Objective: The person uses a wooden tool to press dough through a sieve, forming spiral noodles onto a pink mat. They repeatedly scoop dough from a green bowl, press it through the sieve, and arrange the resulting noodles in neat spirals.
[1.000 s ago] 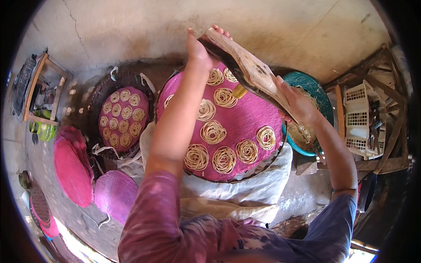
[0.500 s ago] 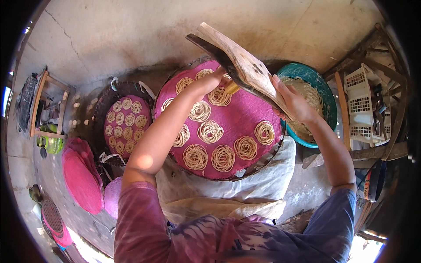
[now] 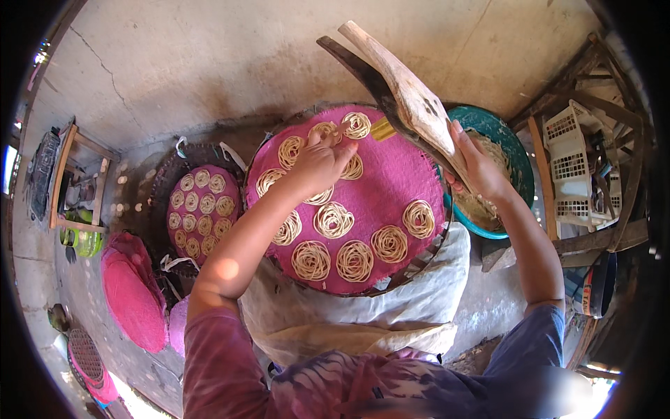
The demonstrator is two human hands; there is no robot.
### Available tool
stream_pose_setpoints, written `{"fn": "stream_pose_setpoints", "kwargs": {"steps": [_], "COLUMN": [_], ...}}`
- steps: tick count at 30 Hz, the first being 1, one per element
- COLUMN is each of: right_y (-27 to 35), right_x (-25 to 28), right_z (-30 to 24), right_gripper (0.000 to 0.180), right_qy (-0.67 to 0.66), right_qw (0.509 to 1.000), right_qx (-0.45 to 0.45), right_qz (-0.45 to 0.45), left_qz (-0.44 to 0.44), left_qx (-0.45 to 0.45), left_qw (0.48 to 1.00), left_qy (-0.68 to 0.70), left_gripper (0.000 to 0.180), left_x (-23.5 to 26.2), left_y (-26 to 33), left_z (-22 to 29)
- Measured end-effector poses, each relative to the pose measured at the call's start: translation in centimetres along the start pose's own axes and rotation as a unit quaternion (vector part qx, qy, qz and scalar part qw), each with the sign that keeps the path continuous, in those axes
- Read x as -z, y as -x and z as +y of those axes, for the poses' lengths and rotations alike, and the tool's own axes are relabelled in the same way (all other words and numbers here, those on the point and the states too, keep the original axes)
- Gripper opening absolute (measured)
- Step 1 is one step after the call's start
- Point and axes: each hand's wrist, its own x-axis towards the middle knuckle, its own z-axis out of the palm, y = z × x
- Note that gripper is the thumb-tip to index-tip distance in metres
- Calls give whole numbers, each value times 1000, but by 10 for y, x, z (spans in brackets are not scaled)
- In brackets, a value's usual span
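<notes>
Under the left hand (image 3: pixel 317 164) lies a round pink woven mat (image 3: pixel 391 195) dotted with coiled noodle nests (image 3: pixel 333 219). The fingers are bent down onto the nests near the mat's far edge, touching them; whether they pinch one I cannot tell. To the right, the right hand (image 3: pixel 480 171) grips a long wooden noodle press (image 3: pixel 408 98) — its handles slant up and away over the mat's far right rim, and a small brass-coloured nozzle (image 3: pixel 382 129) shows beneath it. Just behind the right hand sits a teal basin (image 3: pixel 513 140) with dough. Well left of the left hand rests a second pink mat (image 3: pixel 204 209) — smaller, filled with nests — on a dark round tray.
</notes>
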Motion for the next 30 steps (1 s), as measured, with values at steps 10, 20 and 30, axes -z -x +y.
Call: {"fn": "stream_pose_setpoints", "kwargs": {"steps": [10,20,30], "right_y": [55,27,56], "right_x": [-16,-41,-40], "right_z": [-36,-26,-51], "right_gripper": [63,80,85], "right_qy": [-15,273,278], "right_qw": [990,938,940], "right_qx": [-85,-209,-199], "right_qz": [-114,-37,5], "left_qz": [164,215,233], "left_qx": [-115,26,55], "left_qw": [503,275,259], "left_qy": [841,937,936], "left_gripper": [89,63,56], "left_x": [101,31,54], "left_y": [-19,-37,-26], "left_z": [40,34,58]}}
